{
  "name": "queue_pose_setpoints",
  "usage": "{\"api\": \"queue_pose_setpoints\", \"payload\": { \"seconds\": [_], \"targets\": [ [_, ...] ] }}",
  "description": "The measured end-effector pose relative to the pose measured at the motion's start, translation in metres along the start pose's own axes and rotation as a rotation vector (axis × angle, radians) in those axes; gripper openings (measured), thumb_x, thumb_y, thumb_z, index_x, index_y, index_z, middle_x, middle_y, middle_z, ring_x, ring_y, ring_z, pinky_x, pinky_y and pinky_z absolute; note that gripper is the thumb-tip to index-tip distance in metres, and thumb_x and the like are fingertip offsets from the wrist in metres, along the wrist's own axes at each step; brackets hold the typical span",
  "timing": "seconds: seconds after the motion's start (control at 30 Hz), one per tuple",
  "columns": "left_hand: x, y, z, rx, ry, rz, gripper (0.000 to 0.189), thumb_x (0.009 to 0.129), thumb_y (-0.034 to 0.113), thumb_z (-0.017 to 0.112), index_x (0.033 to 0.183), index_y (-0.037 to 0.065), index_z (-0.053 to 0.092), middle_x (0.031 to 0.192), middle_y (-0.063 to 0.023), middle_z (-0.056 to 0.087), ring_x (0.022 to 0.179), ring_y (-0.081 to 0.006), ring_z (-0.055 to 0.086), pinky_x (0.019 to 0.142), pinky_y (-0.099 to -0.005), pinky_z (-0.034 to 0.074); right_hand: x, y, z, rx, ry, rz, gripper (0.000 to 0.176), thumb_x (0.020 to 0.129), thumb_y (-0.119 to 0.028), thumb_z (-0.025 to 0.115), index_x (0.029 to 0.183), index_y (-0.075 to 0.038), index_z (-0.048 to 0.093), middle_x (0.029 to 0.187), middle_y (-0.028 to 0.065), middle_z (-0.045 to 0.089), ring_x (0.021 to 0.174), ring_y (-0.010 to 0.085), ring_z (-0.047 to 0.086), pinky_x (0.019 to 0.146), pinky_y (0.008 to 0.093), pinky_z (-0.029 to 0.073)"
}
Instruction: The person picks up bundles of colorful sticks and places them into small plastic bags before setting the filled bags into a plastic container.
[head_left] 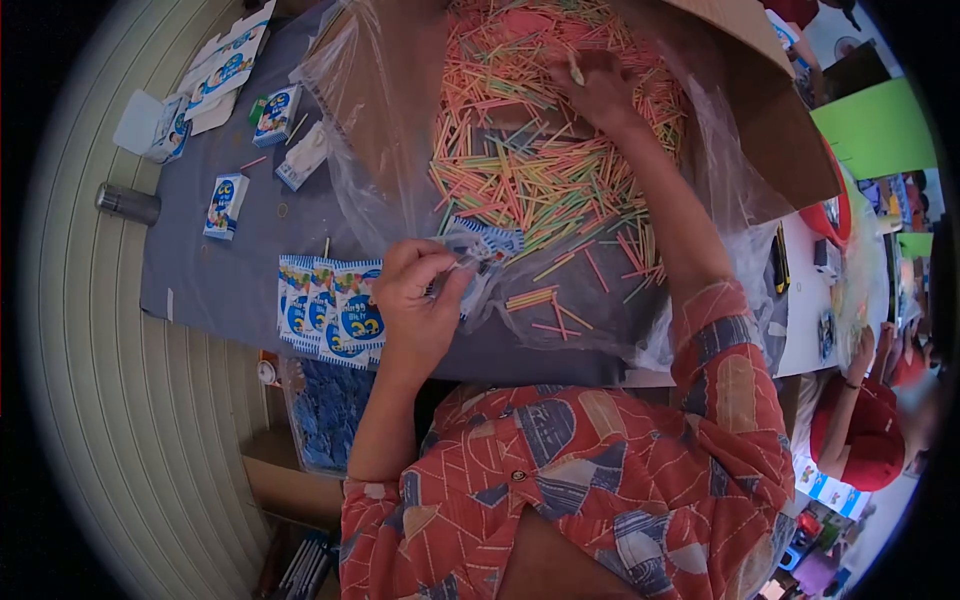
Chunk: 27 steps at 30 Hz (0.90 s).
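Observation:
My left hand (415,295) is closed, its thumb and fingers pinching a small blue-and-white striped packet (488,240) at the near edge of the stick pile. Thin pink, yellow and green sticks (510,185) fill a large cardboard box lined with clear plastic. My right hand (600,95) reaches into the far part of this pile. Its fingers look apart and rest among the sticks, with the tips partly hidden; a pale band shows on one digit. Beside my left hand lie several printed packets (330,305), overlapping at the table's front edge.
Small printed boxes (226,205) and a flattened carton (225,70) lie on the dark tabletop (190,260) at left. A metal bottle (128,203) stands near the wall. Below is a bin of blue packets (325,410). A yellow-black cutter (780,260) and a person in red (860,430) are at right.

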<state>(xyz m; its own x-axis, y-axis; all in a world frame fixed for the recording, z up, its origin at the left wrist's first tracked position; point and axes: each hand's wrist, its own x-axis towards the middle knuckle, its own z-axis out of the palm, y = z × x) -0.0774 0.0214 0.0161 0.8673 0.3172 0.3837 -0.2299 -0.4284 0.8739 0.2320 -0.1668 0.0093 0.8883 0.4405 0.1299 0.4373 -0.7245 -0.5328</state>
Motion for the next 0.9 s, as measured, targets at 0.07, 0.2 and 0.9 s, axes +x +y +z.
{"api": "queue_pose_setpoints", "payload": {
  "seconds": [0.07, 0.2, 0.9],
  "targets": [
    [0.001, -0.002, 0.003, 0.12, 0.03, 0.119, 0.016, 0.073, -0.006, 0.077, 0.086, -0.001, 0.068, 0.084, -0.0091, 0.063, 0.076, -0.0197, 0.061, 0.063, -0.0289, 0.048, 0.007, -0.004, -0.002, -0.545, 0.047, 0.015, 0.059, 0.099, -0.062, 0.036, 0.137, -0.024, 0.058, 0.152, 0.0072, 0.041, 0.143, 0.0285, 0.029, 0.116, 0.0535, 0.012],
    [-0.01, -0.007, 0.001, -0.067, 0.039, -0.03, 0.015, 0.076, -0.006, 0.077, 0.087, -0.002, 0.068, 0.084, -0.0074, 0.064, 0.073, -0.0117, 0.059, 0.062, -0.0249, 0.046, -0.011, -0.028, 0.0, -0.071, 0.352, -0.225, 0.064, 0.098, -0.065, 0.032, 0.135, -0.02, 0.06, 0.137, 0.0115, 0.055, 0.124, 0.026, 0.053, 0.104, 0.0379, 0.039],
    [0.058, -0.006, 0.06, -0.671, -0.137, -0.154, 0.018, 0.082, -0.004, 0.074, 0.1, -0.003, 0.069, 0.097, -0.0041, 0.064, 0.086, -0.0104, 0.062, 0.076, -0.0252, 0.051, -0.099, -0.109, -0.037, 0.942, -0.356, -0.438, 0.054, 0.099, -0.046, 0.047, 0.132, -0.006, 0.06, 0.132, 0.0118, 0.059, 0.123, 0.0241, 0.053, 0.106, 0.0374, 0.04]
  ]
}}
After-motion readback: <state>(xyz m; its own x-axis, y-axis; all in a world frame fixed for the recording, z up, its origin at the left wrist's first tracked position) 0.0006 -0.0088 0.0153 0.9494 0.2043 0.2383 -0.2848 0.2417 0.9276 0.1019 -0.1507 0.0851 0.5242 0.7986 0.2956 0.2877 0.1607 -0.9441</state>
